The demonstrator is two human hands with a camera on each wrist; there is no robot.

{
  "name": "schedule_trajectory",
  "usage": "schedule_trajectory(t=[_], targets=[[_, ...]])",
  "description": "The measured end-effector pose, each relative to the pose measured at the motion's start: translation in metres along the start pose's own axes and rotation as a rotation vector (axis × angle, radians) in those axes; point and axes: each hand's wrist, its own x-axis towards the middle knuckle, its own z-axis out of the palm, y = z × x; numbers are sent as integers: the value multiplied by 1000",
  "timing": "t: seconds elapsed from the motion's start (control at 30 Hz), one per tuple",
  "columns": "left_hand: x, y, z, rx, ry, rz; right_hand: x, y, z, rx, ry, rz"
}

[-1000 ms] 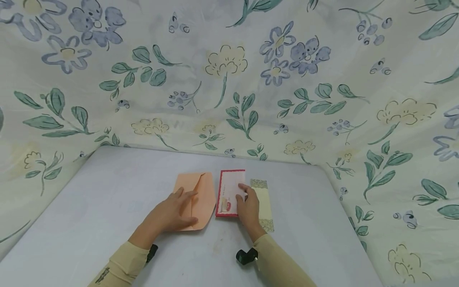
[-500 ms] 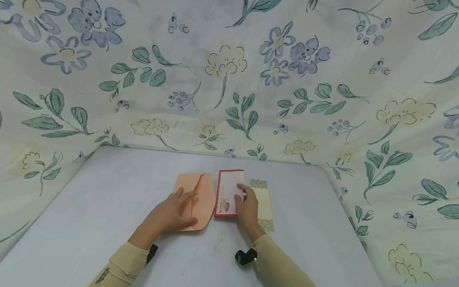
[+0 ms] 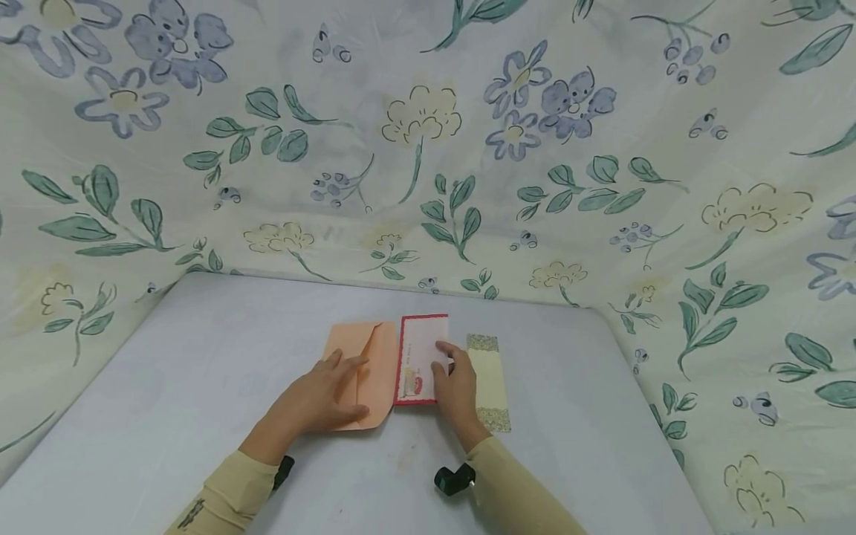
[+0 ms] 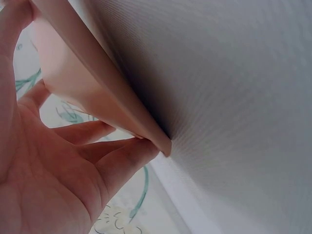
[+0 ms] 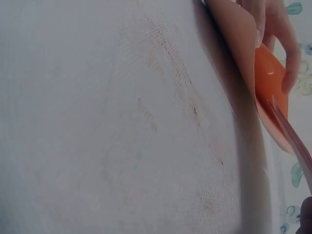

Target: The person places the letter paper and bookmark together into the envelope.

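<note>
A peach paper envelope lies at the centre-left of the table, its mouth facing right. My left hand rests on it, thumb and fingers spread. In the right wrist view the envelope's orange inside shows, parted beside the left fingers. My right hand grips the right edge of a white greeting card with a red border and a small printed picture. The card's left edge meets the envelope's right side. In the right wrist view the card appears edge-on, its tip overlapping the orange inside.
A pale yellow paper strip with glittery gold ends lies right of the card, partly behind the right hand. The white table backs onto a floral curtain. Black wrist cameras are worn under both wrists.
My right hand has slid the card left, up to the envelope's right edge. The left hand and the envelope have stayed in place.
</note>
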Motion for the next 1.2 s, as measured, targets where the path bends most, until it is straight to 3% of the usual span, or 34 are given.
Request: schedule_trajectory(t=[1.2], targets=[[-1, 4, 2, 12, 14, -23, -8, -3, 16, 0, -97, 22]])
